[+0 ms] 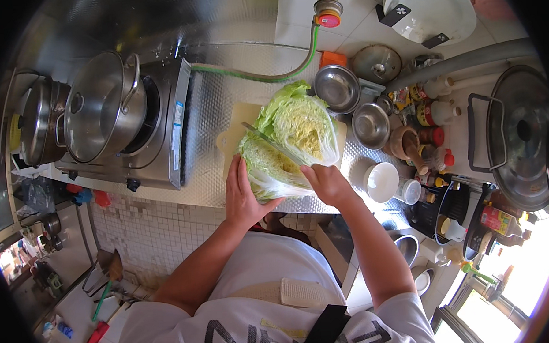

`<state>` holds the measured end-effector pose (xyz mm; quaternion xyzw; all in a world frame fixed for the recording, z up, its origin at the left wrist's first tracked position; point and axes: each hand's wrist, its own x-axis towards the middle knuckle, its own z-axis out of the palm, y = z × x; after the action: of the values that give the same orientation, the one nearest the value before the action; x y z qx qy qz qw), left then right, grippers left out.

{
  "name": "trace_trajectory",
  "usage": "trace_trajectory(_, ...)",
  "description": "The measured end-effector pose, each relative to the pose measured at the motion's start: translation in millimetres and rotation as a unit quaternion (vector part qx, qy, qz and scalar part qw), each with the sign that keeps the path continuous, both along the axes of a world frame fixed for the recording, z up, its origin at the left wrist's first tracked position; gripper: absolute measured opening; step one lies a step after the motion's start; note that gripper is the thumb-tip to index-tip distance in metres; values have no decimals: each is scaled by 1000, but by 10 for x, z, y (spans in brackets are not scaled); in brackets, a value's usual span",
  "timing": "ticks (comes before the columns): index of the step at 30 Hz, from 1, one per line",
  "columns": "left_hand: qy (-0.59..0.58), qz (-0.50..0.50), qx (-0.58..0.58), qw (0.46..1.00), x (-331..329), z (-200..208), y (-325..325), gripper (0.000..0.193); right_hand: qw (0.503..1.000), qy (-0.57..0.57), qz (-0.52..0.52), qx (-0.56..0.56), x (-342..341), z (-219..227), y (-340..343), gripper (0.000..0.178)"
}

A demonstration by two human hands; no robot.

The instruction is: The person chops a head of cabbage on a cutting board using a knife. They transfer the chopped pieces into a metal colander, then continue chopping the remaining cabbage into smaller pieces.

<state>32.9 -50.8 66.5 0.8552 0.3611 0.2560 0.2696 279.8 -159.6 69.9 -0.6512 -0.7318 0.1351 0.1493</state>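
Note:
A large napa cabbage lies in two halves on a pale cutting board, with pale yellow cut faces turned up. My right hand is closed round the handle of a kitchen knife. The blade slants away to the far left, over the line between the halves. My left hand rests against the near left side of the nearer half, thumb and fingers spread round its edge. How deep the blade sits, I cannot tell.
A gas stove with a lidded steel pot stands left. Steel bowls, a white bowl, a mortar and several condiment bottles crowd the right. A green hose runs behind the board. The counter's front edge is close to my body.

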Motion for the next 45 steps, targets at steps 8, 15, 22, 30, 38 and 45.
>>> trace_trajectory(8,5,6,-1,1000,-34,-3,-22,126,978,18,-15,-208,-8,-237,602,42)
trace_trajectory(15,-35,9,-7,999,-67,-60,7,125,927,4,-50,-372,-30,264,678,47)
trace_trajectory(22,-38,3,-11,999,-116,-51,24,125,907,20,-156,-390,385,258,-396,67)
trace_trajectory(30,-12,-17,-42,999,-197,29,59,125,978,-60,-48,-193,580,753,-1351,28)
trace_trajectory(38,-6,-82,-46,996,-290,135,349,133,760,441,-475,-54,-818,-41,-804,37)
trace_trajectory(45,-5,-185,-115,976,-487,-618,1015,119,773,345,-532,14,-1216,-302,-531,50)
